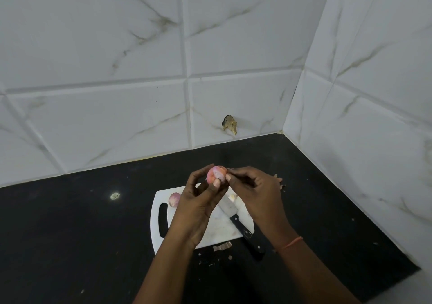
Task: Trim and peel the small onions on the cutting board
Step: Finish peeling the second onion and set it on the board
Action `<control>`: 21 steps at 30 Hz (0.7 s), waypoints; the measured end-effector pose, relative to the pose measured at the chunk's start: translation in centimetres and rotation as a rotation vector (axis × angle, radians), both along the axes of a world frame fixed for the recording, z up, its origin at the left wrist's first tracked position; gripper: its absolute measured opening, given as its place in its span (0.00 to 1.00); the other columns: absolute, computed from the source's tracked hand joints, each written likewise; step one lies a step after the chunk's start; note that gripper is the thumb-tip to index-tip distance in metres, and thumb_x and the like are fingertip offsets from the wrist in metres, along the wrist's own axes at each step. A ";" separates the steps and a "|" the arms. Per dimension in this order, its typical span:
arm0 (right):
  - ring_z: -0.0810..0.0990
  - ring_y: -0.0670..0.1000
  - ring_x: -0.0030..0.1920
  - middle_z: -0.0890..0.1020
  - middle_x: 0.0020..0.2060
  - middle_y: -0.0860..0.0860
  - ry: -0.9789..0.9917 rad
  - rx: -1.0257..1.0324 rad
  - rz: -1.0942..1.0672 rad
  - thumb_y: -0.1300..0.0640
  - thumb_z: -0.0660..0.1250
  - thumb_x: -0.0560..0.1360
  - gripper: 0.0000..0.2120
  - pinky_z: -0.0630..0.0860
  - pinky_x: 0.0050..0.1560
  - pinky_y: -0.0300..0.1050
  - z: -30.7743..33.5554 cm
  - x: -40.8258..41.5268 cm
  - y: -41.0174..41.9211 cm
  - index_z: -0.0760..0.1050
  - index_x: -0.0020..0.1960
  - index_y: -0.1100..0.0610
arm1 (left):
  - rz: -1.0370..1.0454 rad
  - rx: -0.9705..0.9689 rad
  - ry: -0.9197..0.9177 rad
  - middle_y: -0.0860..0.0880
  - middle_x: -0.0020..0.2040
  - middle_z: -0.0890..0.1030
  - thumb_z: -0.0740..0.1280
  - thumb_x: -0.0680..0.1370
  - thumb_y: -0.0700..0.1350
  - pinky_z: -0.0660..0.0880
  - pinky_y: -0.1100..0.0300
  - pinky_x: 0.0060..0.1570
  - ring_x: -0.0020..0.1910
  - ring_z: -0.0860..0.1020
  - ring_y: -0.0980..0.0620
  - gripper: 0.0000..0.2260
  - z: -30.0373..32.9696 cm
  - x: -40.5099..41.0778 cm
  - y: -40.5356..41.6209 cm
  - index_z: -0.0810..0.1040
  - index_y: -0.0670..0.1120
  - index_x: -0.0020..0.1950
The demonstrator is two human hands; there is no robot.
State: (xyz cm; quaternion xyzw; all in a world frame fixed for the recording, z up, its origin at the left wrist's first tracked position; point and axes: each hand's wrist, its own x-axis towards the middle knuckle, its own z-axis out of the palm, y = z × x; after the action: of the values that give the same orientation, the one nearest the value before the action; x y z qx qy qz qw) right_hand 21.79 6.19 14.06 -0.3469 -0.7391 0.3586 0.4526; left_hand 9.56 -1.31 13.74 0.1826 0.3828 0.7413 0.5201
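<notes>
A black speckled stone bench (70, 222) meets white marble-veined wall tiles (117, 70) in a corner at 1 o'clock. A white plastic cutting board (155, 229) carries a black-handled knife (245, 232) and one unpeeled small onion (174, 199) at 10 o'clock. Above it, the left hand (198, 208) pinches a pink small onion (216, 173); the right hand (254, 188) pinches its skin.

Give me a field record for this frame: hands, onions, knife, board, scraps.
left hand: holds held onion above the board
right hand: fingertips pinch at the held onion's skin
second onion: lies on cutting board, far left part
knife: lies on the board, black handle overhanging the near edge
peel scraps: on black counter by the board
</notes>
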 end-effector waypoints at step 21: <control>0.81 0.42 0.39 0.82 0.37 0.44 -0.024 0.127 -0.108 0.53 0.70 0.72 0.06 0.78 0.42 0.31 0.7 -0.3 -0.7 0.82 0.45 0.55 | -0.028 0.001 0.072 0.39 0.59 0.83 0.72 0.71 0.41 0.80 0.55 0.58 0.60 0.82 0.43 0.21 0.1 0.3 -0.5 0.77 0.42 0.64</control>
State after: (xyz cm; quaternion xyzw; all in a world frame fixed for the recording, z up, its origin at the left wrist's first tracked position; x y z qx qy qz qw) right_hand 21.45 5.48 14.73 -0.3610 -0.7461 0.2819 0.4833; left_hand 9.86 -1.82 13.81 0.2150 0.3983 0.7273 0.5159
